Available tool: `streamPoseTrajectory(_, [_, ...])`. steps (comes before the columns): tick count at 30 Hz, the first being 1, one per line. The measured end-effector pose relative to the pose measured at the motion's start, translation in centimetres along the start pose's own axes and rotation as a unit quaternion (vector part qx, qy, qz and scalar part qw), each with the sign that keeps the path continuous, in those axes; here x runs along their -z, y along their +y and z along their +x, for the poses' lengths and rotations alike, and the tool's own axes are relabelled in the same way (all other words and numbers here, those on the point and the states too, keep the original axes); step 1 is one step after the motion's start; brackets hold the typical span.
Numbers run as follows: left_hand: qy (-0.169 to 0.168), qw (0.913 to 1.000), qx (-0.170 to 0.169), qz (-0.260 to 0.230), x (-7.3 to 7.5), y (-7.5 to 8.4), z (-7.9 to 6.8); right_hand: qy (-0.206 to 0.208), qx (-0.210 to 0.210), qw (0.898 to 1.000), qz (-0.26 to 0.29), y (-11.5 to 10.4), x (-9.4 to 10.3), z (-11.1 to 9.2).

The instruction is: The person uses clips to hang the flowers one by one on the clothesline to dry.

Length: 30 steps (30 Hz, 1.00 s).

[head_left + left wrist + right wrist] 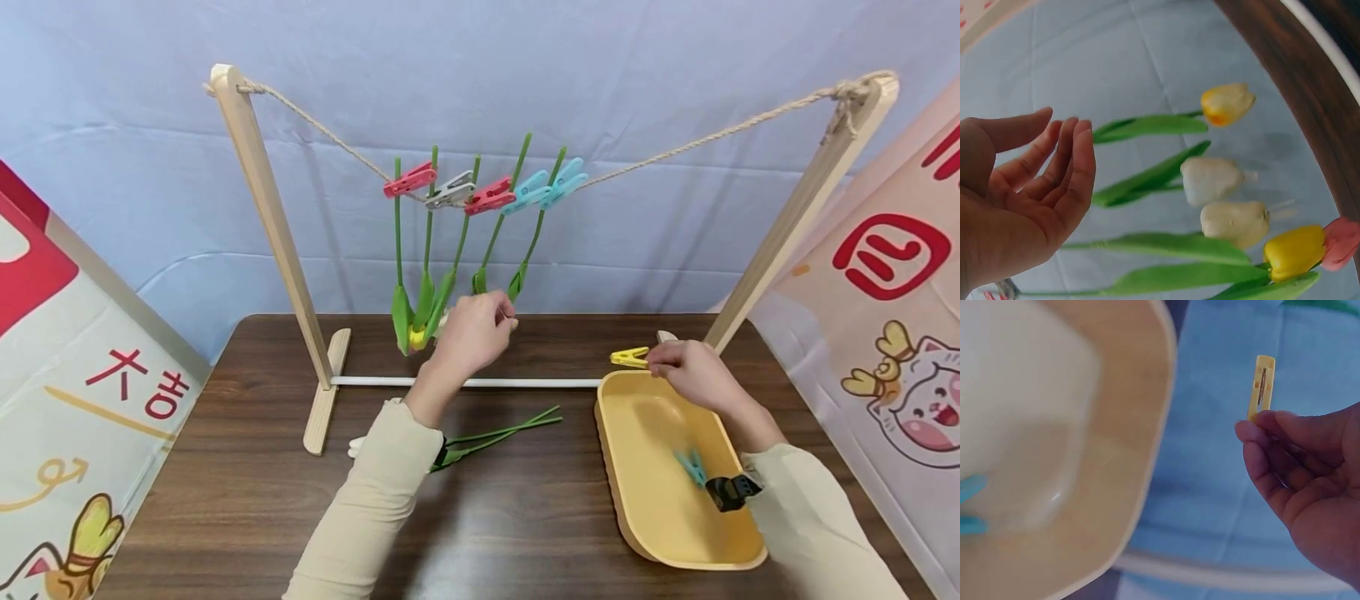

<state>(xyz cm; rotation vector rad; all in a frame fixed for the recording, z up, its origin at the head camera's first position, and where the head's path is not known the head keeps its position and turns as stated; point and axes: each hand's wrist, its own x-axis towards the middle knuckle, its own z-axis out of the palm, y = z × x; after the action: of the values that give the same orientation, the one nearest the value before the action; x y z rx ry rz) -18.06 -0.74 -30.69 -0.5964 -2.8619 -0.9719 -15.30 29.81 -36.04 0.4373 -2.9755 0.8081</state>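
My right hand (693,373) pinches a yellow clothespin (630,357) between thumb and fingers, above the far end of a yellow tray. The right wrist view shows the clothespin's (1262,384) spring side. My left hand (476,333) is in front of the hanging tulips, its fingers loosely bent with nothing between them, thumb apart in the left wrist view. Several artificial tulips hang head down from a rope, their stems held by red (411,179), grey (451,191) and light blue clothespins (564,183). Among the blooms are a yellow tulip (1295,252), white ones (1235,223) and a pink one (1341,244).
The rope (712,136) sags between two wooden posts (273,221), with a white rod (536,383) low between them. Loose tulip stems (502,435) lie on the brown table (247,500). A teal clothespin (692,468) lies inside the yellow tray (637,533).
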Motion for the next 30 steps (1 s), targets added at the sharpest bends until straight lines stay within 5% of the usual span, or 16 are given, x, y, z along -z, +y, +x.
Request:
streamPoseTrajectory(7, [-0.094, 0.9946, -0.027, 0.034, -2.1, 1.0, -0.7, 0.018, 0.072, 0.997, 0.006, -3.7, -0.4, 0.9])
streamPoseTrajectory(10, [-0.106, 0.9926, -0.035, 0.048, -3.3, 1.4, -1.0, -0.001, 0.088, 0.996, 0.021, -4.9, -0.9, 1.0])
streamPoseTrajectory(17, [-0.082, 0.9936, -0.054, 0.056, -5.1, 1.4, -1.9, -0.025, 0.118, 0.992, 0.046, -7.4, -2.0, 1.0])
streamPoseTrajectory(30, [-0.039, 0.9975, -0.059, -0.002, -4.5, 0.0, -2.8, 0.023, 0.148, 0.985, 0.083, -7.9, -2.9, 1.0])
